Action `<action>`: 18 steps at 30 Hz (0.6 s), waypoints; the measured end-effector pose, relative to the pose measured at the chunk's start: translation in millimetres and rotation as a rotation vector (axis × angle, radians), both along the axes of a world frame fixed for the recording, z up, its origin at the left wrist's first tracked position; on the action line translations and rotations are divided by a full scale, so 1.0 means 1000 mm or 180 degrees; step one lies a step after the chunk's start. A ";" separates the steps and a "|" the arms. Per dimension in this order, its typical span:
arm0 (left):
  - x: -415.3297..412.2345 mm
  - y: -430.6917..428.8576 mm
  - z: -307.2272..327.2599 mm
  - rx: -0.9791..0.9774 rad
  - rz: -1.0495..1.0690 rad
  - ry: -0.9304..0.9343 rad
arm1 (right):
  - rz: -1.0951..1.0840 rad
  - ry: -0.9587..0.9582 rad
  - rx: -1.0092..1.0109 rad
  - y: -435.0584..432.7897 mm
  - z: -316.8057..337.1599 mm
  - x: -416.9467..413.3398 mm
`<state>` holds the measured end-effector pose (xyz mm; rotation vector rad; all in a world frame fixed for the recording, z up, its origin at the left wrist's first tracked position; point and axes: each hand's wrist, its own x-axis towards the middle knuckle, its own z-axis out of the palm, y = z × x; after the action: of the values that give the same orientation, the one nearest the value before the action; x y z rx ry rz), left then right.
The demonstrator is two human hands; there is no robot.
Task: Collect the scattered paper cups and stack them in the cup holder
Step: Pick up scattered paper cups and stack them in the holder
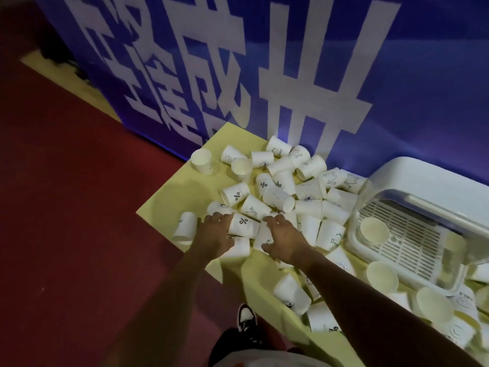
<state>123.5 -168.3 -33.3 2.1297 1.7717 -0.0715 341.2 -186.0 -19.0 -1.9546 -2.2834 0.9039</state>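
Left hand point(217, 234) and right hand point(287, 241) lie on the paper cups point(280, 197), fingers spread, gripping nothing. Bare bench point(172, 192) and its edge lie left of them; the cup holder point(412, 242) sits well right.

Dim, bluish light; soft focus overall, wide-angle bending and blur at edges.

Tabletop point(169, 197): yellow cover.
Paper cups point(277, 197): white, mostly tipped over, piled from far edge to near edge; one mouth-up near the far left corner.
Cup holder point(423, 176): white, slatted, at right edge; cups against it.
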 end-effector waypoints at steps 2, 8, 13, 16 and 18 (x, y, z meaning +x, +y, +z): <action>-0.020 0.001 -0.004 0.0042 0.0104 0.0039 | 0.0143 0.0015 0.0013 0.006 -0.005 -0.018; -0.069 0.005 -0.017 0.0066 0.0255 0.0338 | 0.0480 -0.0013 -0.0031 0.013 -0.021 -0.065; -0.085 0.017 -0.028 0.0043 0.0587 0.0139 | 0.0724 -0.0080 -0.0078 0.018 -0.031 -0.087; -0.086 0.021 -0.034 -0.0012 0.0801 0.0142 | 0.0915 -0.0291 -0.0011 0.019 -0.034 -0.094; -0.086 0.021 -0.037 -0.0079 0.0996 0.0087 | 0.1156 -0.0573 0.0132 0.018 -0.035 -0.096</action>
<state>37.1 -147.1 -70.2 1.8177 2.0849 -0.0406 245.5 -168.4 -53.7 -1.6973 -2.7957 0.7122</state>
